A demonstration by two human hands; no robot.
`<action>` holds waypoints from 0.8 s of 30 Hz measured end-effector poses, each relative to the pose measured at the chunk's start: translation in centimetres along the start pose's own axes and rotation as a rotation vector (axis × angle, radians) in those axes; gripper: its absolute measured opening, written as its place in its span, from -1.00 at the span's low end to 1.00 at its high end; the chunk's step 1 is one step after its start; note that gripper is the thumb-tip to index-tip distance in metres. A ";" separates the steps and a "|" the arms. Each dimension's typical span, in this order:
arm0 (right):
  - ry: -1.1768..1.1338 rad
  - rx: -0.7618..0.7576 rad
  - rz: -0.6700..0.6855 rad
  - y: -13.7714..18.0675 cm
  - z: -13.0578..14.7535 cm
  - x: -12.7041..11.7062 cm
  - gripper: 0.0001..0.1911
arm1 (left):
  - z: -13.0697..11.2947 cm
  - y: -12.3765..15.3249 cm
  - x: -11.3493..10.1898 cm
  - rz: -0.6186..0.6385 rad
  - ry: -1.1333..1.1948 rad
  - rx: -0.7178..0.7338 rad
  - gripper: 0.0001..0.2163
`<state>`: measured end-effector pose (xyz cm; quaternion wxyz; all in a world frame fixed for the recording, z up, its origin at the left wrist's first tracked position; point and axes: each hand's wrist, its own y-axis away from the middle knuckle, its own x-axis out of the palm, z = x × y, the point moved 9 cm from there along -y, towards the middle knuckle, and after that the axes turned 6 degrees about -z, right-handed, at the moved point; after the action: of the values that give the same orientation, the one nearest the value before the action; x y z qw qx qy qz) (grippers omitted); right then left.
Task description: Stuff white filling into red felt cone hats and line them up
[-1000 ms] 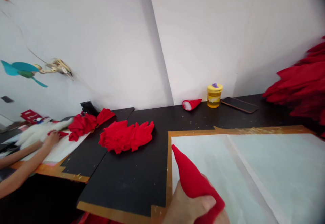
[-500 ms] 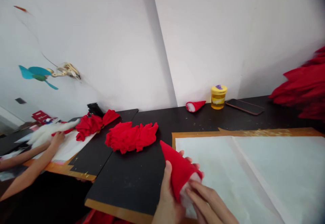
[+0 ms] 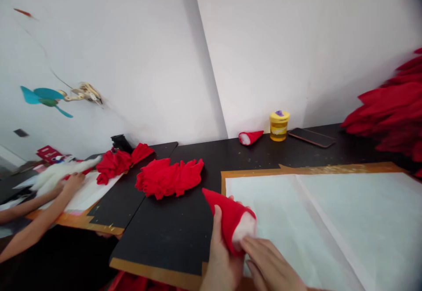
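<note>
My left hand [image 3: 220,256] is wrapped round a red felt cone [image 3: 227,216], its thumb on the near side and its fingertips showing behind. The cone's point is toward the upper left and its wide mouth faces my right side. White stuffing [image 3: 245,228] fills that mouth. Pressed together, the fingers of my right hand [image 3: 272,260] touch the stuffing at the lower rim of the cone; how firmly they pinch it is partly hidden. Both hands are above the front edge of the white sheet [image 3: 273,207].
Bunched red fabric pieces [image 3: 169,177] lie to the left. Along the wall are another stuffed red cone [image 3: 251,137], a yellow-lidded jar [image 3: 279,126] and a phone [image 3: 311,136]. A red fabric pile [image 3: 392,110] rises at right. A co-worker's hands [image 3: 74,183] work at far left.
The cone has tipped slightly, so more white stuffing shows at its mouth. My right fingers have shifted down to the lower rim. The co-worker's hands have barely moved.
</note>
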<state>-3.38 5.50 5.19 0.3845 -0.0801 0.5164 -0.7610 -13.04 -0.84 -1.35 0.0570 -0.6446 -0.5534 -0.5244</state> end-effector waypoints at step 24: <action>0.204 0.035 0.006 -3.3 -3.0 -1.0 -0.83 | 1.9 1.1 -0.8 0.148 -0.516 0.104 -0.51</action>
<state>-5.95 8.90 6.93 0.3336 0.0062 0.5396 -0.7730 -10.90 -0.58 -2.25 -0.0146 -0.7919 -0.5270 -0.3082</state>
